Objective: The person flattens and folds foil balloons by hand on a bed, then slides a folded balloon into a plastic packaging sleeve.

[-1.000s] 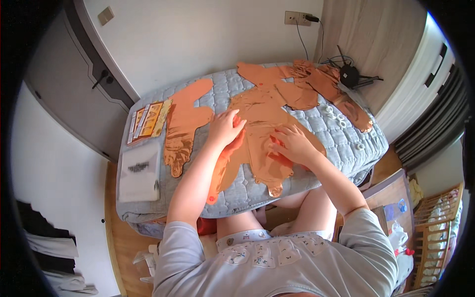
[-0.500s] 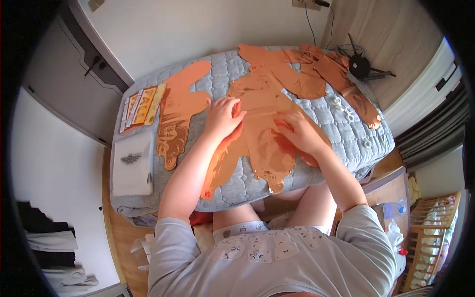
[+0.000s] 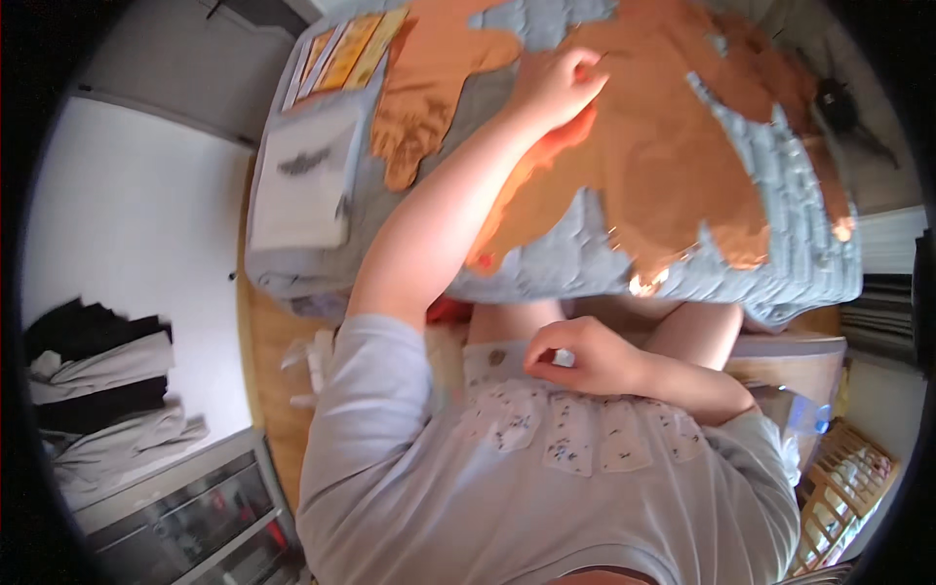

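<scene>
A large, flat copper-coloured foil balloon (image 3: 673, 146) lies deflated across the grey quilted mattress (image 3: 556, 268). Over its left part is my left hand (image 3: 565, 88), its fingers curled in; whether they pinch anything is hidden. My right hand (image 3: 590, 356) is off the bed, above my lap, with thumb and fingers curled together. A small pale patch shows inside that curl, too unclear to name. Another flat copper foil balloon (image 3: 419, 107) lies to the left, and a darker crumpled foil piece (image 3: 770, 58) is at the far right.
At the bed's left side lie a white plastic packet (image 3: 302, 190) and yellow-orange printed packs (image 3: 351, 54). A black device (image 3: 837, 102) stands beyond the right side. Dark and grey clothes (image 3: 107, 370) hang at left; a wooden crib (image 3: 848, 478) stands at lower right.
My right hand has left the foil and come back toward my body, its fingers now curled. The left hand stays over the foil, more closed. The view has tilted down.
</scene>
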Demonstrator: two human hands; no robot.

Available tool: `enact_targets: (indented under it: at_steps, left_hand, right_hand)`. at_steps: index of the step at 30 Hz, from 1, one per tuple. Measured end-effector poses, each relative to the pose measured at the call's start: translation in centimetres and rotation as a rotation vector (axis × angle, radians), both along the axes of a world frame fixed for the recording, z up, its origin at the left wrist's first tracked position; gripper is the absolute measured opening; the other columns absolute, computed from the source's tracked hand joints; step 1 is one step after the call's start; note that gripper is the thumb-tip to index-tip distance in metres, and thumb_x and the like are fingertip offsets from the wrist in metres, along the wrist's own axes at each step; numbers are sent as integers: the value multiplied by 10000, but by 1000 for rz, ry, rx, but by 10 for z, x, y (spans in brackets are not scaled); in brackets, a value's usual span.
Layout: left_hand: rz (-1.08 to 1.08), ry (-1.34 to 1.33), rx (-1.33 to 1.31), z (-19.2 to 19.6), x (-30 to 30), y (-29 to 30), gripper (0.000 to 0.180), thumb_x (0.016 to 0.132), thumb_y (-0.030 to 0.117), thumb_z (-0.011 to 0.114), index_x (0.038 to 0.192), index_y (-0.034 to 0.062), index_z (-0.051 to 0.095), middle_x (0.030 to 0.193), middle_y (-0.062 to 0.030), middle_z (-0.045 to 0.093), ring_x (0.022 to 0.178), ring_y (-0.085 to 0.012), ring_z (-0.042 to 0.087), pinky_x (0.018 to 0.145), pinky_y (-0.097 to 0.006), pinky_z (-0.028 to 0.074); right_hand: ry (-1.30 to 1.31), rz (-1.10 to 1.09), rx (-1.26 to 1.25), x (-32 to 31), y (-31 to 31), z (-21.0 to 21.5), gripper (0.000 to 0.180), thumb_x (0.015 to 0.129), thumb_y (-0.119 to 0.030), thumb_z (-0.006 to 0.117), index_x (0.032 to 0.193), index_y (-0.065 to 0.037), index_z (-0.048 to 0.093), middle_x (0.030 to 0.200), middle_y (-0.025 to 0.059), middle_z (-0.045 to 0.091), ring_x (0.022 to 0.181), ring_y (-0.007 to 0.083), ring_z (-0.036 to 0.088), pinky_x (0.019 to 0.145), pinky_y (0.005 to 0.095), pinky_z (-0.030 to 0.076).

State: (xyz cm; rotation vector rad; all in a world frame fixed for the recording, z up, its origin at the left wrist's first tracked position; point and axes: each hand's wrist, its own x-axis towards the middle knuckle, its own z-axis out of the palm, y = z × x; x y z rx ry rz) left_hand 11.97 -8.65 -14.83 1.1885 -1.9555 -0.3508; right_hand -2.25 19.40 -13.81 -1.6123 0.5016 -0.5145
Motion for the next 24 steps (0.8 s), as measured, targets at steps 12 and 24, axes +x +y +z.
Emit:
enact_targets:
  at_steps: [12, 24]
  left_hand:
    - [-22, 75, 40, 15, -12, 16, 300, 931, 331, 695, 1096, 80, 717, 1062, -165, 750, 1033, -333, 709, 875, -426, 551]
    - [-126, 120, -36, 7, 9, 9, 249, 928, 235, 695, 1052, 22, 728, 1041, -186, 753, 1024, -318, 722, 885, -394, 556]
  right_hand:
    - [126, -342, -106, 209, 15, -253, 173, 939, -167, 630, 1052, -43, 673, 940, 159, 703, 868, 368, 688, 783, 454, 536]
    - [159, -531, -279, 225, 6, -262, 238, 976, -207, 587, 1183, -127, 674, 1196, 143, 677, 1127, 371, 626, 987, 469, 475]
